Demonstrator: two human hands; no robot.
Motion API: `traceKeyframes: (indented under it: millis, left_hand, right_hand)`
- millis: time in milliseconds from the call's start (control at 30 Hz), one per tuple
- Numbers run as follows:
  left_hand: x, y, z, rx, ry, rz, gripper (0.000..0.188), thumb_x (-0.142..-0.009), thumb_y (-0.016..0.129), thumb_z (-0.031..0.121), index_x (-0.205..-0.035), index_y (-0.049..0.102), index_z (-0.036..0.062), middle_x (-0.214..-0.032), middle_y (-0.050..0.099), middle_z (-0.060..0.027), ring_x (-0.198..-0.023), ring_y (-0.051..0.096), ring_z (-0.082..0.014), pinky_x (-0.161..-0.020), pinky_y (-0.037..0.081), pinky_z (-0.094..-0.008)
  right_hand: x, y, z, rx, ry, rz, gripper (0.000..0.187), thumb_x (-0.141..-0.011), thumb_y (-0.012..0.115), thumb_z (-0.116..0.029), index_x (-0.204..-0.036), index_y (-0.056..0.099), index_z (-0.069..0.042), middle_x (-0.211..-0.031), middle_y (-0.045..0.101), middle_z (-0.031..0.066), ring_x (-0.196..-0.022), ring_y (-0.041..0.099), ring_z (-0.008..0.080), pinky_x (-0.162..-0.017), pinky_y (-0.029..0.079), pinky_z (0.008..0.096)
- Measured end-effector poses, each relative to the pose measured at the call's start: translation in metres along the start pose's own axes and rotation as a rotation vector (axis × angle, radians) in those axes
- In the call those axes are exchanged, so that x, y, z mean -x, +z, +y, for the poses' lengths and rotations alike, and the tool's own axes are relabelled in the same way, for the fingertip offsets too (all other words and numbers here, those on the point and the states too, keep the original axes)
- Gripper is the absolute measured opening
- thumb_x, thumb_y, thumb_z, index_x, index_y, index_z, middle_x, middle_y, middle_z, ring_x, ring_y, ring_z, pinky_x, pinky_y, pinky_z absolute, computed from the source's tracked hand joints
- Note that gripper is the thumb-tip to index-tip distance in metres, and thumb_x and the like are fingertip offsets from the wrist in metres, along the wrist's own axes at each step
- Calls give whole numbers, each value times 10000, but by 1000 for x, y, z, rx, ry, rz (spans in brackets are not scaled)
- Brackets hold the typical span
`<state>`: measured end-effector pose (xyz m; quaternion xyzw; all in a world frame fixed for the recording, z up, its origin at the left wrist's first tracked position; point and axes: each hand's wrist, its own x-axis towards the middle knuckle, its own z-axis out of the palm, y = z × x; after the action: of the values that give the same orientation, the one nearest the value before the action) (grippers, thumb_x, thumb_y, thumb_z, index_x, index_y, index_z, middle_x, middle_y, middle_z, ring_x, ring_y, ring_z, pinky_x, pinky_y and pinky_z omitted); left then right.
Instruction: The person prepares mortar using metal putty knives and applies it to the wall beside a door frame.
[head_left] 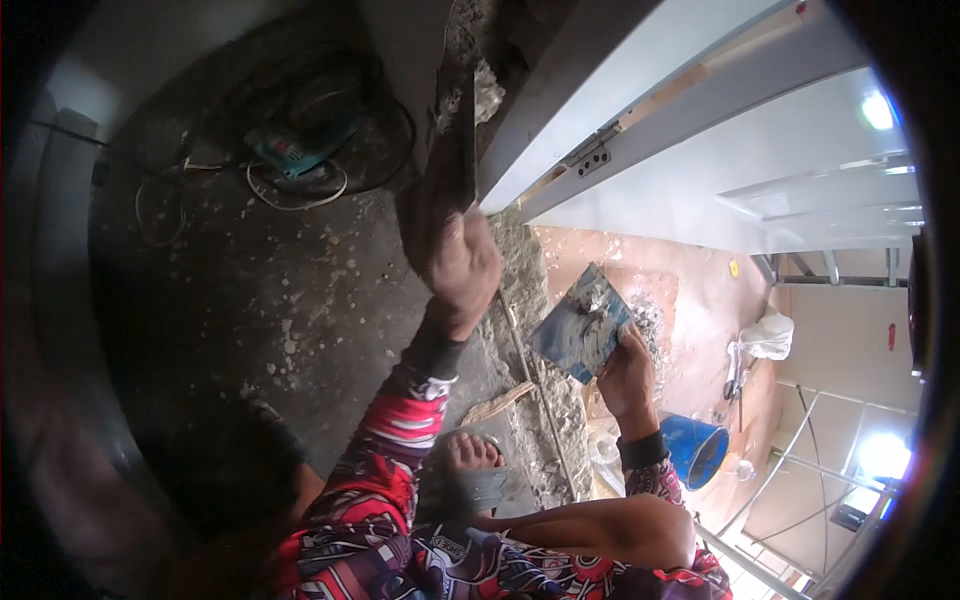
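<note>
**White hinged woodwork close beside your left hand**

Your left fingers are wrapped round one flat-bladed tool, motion-blurred, just left of that woodwork. Your right hand grips one blue board smeared with grey paste. Around you are one blue bucket near your right forearm, one white bag beyond, one wood strip by your foot, and one teal power tool at far left.
</note>
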<state>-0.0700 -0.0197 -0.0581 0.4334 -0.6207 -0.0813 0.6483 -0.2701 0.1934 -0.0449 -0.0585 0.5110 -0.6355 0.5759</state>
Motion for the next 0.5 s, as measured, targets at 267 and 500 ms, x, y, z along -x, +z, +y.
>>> traceKeyframes:
  millis: [267, 500]
  left_hand:
    - [-26, 41, 36, -101, 47, -27, 447, -897, 513, -77, -1342, 497, -31, -1309, 558, -280, -1165, 585, -410, -1014, 431, -446]
    - [-36, 35, 44, -22, -6, -75, 414, -862, 527, -72, -1273, 566, -47, -1209, 619, -243, -1103, 558, -465, -970, 411, -513]
  right_hand:
    - [14, 20, -2, -23, 1, 115, 283, -984, 406, -98, -1225, 527, -14, -1088, 665, 101, -940, 676, 203, -762, 573, 375]
    - [15, -7, -2, 17, 8, -41, 384, -980, 390, -118, -1341, 467, -13, -1221, 624, 128, -1054, 649, 216, -846, 549, 349]
